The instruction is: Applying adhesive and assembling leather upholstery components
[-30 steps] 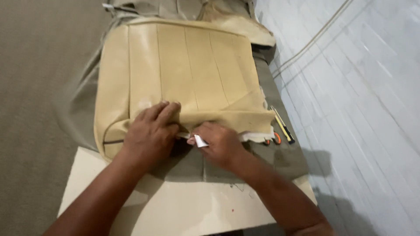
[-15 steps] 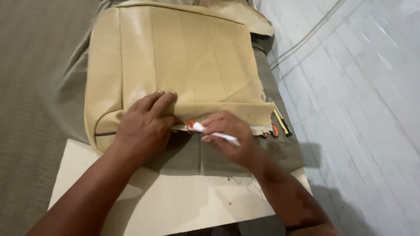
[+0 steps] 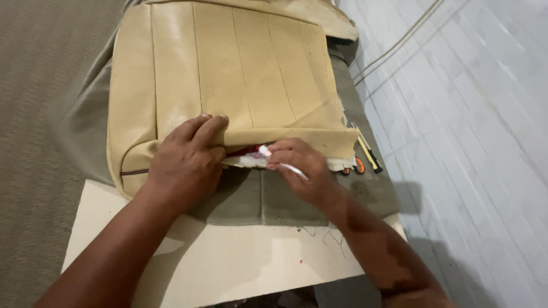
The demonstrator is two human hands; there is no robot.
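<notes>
A tan stitched seat cover (image 3: 240,74) lies flat over olive-grey fabric (image 3: 268,199) on a pale board (image 3: 228,268). My left hand (image 3: 188,162) presses down on the cover's near edge, fingers curled over the hem. My right hand (image 3: 299,171) pinches a thin white pen-like tool (image 3: 282,164) against the same edge, its tip at a spot where white lining and a bit of red show under the hem.
Scissors with orange handles (image 3: 354,167) and a yellow-and-black tool (image 3: 370,154) lie at the cover's right corner. Grey-brown carpet (image 3: 40,114) spreads to the left. A pale tiled floor (image 3: 474,142) with a cable (image 3: 399,40) runs along the right.
The view has shifted closer to the cover. My right hand has turned the white tool and moved its tip to the hem; my left hand stays pressed on the edge.
</notes>
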